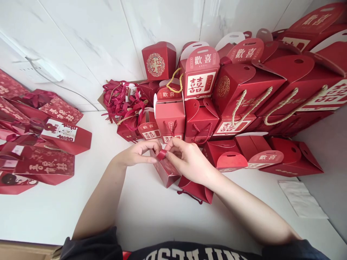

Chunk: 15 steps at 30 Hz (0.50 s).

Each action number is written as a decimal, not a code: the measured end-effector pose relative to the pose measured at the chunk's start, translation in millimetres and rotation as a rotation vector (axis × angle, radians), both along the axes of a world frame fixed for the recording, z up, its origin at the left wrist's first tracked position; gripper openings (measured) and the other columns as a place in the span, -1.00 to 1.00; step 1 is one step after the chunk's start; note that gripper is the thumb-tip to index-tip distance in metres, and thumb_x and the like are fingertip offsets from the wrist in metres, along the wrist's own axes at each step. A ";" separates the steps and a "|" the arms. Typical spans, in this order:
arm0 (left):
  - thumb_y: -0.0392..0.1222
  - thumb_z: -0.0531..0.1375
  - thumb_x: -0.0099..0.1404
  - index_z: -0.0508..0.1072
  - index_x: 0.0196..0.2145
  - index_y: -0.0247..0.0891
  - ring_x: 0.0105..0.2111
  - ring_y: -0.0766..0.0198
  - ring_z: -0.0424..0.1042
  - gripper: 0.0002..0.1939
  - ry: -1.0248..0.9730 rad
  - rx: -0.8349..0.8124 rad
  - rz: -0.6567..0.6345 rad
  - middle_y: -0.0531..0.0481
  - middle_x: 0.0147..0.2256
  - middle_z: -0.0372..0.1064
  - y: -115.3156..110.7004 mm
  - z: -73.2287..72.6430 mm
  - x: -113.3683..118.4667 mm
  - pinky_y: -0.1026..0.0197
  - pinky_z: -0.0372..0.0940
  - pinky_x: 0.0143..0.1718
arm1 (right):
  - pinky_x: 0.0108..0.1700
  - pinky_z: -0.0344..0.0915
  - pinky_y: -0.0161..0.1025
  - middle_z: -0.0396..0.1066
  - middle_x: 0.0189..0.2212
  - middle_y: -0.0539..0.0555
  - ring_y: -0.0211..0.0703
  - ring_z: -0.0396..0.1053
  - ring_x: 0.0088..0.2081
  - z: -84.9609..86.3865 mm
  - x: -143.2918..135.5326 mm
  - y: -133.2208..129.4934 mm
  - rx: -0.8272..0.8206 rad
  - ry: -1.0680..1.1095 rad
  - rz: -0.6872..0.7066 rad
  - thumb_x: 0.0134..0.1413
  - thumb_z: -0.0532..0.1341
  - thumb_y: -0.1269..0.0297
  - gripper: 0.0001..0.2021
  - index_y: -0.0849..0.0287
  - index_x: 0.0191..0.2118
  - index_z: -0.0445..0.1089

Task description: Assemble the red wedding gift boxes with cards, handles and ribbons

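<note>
A short loop of red ribbon [162,155] is pinched between my two hands, just above a small red gift box [167,172] on the white table. My left hand [141,153] grips the ribbon from the left with curled fingers and thumb. From the right, my right hand [187,157] closes thumb and forefinger on it. Fingers cover the top of the box and part of the ribbon. Partly under my right hand lies another red box with a dark red cord [193,191].
Behind my hands, red gift boxes [202,77] with rope handles stand stacked against the tiled wall. A pile of red ribbons [126,95] is at the back left. More boxes [51,162] lie at far left. White paper [302,198] lies at right.
</note>
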<state>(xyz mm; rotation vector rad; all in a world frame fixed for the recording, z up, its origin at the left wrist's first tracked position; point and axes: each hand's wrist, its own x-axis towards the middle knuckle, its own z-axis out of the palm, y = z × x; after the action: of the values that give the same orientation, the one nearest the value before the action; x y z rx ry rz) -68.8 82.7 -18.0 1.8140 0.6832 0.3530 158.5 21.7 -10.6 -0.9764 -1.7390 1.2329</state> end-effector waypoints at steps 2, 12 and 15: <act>-0.14 0.27 0.25 0.37 -0.33 -0.31 -0.17 0.19 0.33 -0.81 0.004 -0.005 0.004 -0.06 -0.25 0.27 -0.2 0.6 0.1 0.15 0.27 -0.10 | -0.42 0.21 -0.38 0.38 -0.52 -0.11 -0.33 0.27 -0.54 0.3 0.6 0.1 0.028 -0.021 0.000 0.22 0.12 0.35 -0.94 0.10 -0.30 0.29; -0.12 0.26 0.28 0.41 -0.34 -0.32 -0.19 0.20 0.36 -0.81 -0.013 0.026 -0.024 -0.12 -0.22 0.35 -0.1 -1.1 -0.7 0.11 0.30 -0.08 | -0.35 0.32 -0.36 0.44 -0.44 -0.05 -0.33 0.37 -0.47 -6.6 4.0 9.5 -0.052 -0.004 0.107 0.17 0.04 0.49 -0.76 0.16 -0.27 0.44; -0.11 0.26 0.28 0.42 -0.32 -0.30 -0.19 0.20 0.37 -0.81 -0.014 0.023 -0.027 -0.10 -0.24 0.34 1.7 -3.8 -1.9 0.13 0.30 -0.08 | -0.29 0.37 -0.31 0.51 -0.35 0.00 -0.27 0.45 -0.38 -11.3 1.2 10.2 -0.104 0.024 0.123 0.12 0.09 0.50 -0.79 0.16 -0.26 0.45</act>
<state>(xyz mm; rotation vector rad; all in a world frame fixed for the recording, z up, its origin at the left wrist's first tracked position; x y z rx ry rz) -70.7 84.4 -21.8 1.8395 0.6462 0.3566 159.7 31.9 -21.9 -0.9218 -1.7528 1.4192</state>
